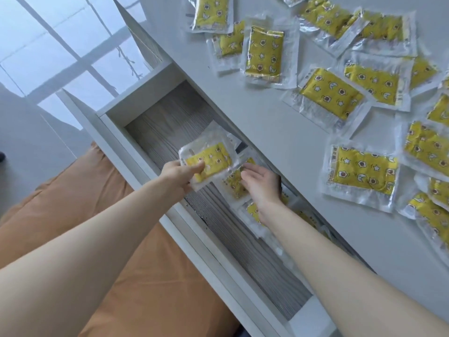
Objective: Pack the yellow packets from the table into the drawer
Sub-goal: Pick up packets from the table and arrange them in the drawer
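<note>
A white drawer (136, 164) with a grey wood-grain floor stands pulled out under the table's edge. My left hand (181, 175) holds a yellow packet (209, 161) in clear wrap over the drawer's middle. My right hand (263, 184) lies flat, fingers apart, on a second yellow packet (233, 182) inside the drawer. More packets (252, 211) lie in the drawer under my right wrist, partly hidden. Several yellow packets (364, 170) are scattered over the white table (279, 132).
The table's edge overhangs the far side of the drawer. Orange fabric (102, 190) lies below the drawer at the left. A glossy grey tiled floor (48, 69) fills the upper left.
</note>
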Available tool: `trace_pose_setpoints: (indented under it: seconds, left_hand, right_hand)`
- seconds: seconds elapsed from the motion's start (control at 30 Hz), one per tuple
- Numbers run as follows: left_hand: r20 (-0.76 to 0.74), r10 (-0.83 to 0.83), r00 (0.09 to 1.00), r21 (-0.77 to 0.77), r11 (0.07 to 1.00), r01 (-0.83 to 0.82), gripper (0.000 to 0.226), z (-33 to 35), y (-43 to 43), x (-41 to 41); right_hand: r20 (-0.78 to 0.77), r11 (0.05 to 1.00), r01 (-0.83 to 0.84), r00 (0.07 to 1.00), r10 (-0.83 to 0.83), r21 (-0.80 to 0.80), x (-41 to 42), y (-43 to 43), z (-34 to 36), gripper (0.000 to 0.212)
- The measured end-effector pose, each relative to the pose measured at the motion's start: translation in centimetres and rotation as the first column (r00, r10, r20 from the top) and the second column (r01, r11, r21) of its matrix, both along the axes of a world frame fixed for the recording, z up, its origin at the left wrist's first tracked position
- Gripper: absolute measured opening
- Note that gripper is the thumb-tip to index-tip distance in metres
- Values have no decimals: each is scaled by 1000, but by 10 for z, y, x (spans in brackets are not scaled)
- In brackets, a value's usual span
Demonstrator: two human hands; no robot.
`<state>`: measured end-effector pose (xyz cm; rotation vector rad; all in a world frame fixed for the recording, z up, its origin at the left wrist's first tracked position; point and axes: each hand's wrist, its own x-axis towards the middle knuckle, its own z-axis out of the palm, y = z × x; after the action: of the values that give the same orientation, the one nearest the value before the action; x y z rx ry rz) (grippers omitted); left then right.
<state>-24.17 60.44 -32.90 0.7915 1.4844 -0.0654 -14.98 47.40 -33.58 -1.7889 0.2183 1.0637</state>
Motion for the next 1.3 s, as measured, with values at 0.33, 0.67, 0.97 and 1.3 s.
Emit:
trace_pose_setpoints:
  seconds: [0.33, 0.67, 0.97, 1.3]
  left_hand:
    - [-215, 37, 976, 320, 947, 35, 64, -40, 0, 29]
    - [-83, 257, 963, 188, 953, -238, 54, -40, -3, 27]
    - [-50, 153, 987, 176, 974, -142, 48, -31, -6, 30]
    - [-32, 2, 999, 184, 983, 4, 51, 58, -24, 2]
  right_hand:
    - [476, 548, -660, 312, 822, -514, 11, -19, -40, 49]
    - [483, 539, -688, 302, 822, -485, 14, -19, -43, 64]
    - [512, 533, -679, 260, 818, -506, 14, -20, -42, 65]
    - [319, 603, -726, 515, 796, -331, -3, -36, 32, 49]
